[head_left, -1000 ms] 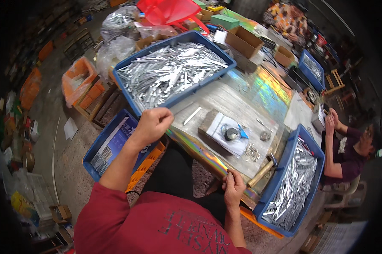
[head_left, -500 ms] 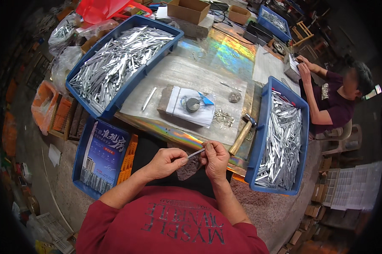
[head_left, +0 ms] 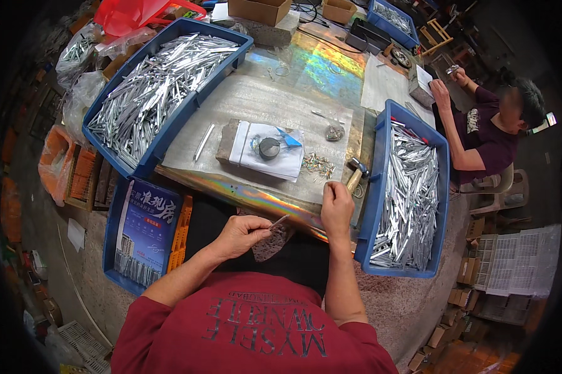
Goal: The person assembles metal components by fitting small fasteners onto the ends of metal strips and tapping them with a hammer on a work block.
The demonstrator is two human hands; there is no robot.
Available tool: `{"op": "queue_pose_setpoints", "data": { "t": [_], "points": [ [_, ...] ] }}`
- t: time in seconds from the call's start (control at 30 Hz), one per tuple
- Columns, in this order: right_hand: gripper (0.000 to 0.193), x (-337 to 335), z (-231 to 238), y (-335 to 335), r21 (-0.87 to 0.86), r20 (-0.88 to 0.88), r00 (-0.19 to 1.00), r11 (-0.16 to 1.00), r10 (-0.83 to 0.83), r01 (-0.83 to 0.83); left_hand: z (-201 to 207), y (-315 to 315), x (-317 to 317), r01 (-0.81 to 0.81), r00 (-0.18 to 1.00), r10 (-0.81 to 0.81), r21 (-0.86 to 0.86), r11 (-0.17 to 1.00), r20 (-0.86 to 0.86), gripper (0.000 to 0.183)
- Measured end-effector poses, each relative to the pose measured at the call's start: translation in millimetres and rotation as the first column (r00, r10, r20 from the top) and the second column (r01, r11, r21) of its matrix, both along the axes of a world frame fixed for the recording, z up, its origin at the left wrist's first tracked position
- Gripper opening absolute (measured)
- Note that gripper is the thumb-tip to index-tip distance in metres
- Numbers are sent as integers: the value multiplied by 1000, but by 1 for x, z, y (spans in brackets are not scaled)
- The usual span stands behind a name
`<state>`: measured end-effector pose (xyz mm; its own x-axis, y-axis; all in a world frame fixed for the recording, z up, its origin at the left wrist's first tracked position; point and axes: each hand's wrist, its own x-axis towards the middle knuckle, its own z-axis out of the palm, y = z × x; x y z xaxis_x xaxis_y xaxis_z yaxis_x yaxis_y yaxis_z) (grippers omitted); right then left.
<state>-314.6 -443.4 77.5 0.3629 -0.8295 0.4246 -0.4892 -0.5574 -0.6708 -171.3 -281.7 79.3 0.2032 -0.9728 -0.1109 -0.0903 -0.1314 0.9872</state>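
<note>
One thin strip (head_left: pixel 280 220) sits in the narrow grip of the left hand (head_left: pixel 240 235), at seven o'clock from the view's centre. The right hand (head_left: pixel 337 210), on the strip half a second ago, is now off it at four o'clock, leaving the left alone to hold it; its grip is narrow too, on what, if anything, I cannot tell. From it, small pieces (head_left: pixel 318 166) lie on the bench (head_left: pixel 231 194) at eleven, a hammer (head_left: pixel 354 181) at one, a blue tray (head_left: pixel 374 202) toward three.

Round my paper-topped block (head_left: pixel 246 159) I got 4 blue bins (head_left: pixel 375 187), 1 held strip (head_left: pixel 281 220) below, 1 loose strip (head_left: pixel 204 142) left, 1 hammer (head_left: pixel 359 166) right.
</note>
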Motion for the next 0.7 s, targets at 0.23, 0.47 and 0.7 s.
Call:
{"op": "queue_pose_setpoints", "data": {
  "t": [0.23,0.47,0.7],
  "points": [
    [14,22,5,-17,73,-577,811,982,-100,173,0,0,2,-14,986,21,44,999,-165,15],
    [12,32,6,-20,123,-706,706,970,-62,209,-7,2,4,-19,987,24,35,999,-159,15],
    [11,28,-2,-21,94,-705,709,989,-13,112,6,-3,3,10,994,-5,41,999,-112,14]
  ]
}}
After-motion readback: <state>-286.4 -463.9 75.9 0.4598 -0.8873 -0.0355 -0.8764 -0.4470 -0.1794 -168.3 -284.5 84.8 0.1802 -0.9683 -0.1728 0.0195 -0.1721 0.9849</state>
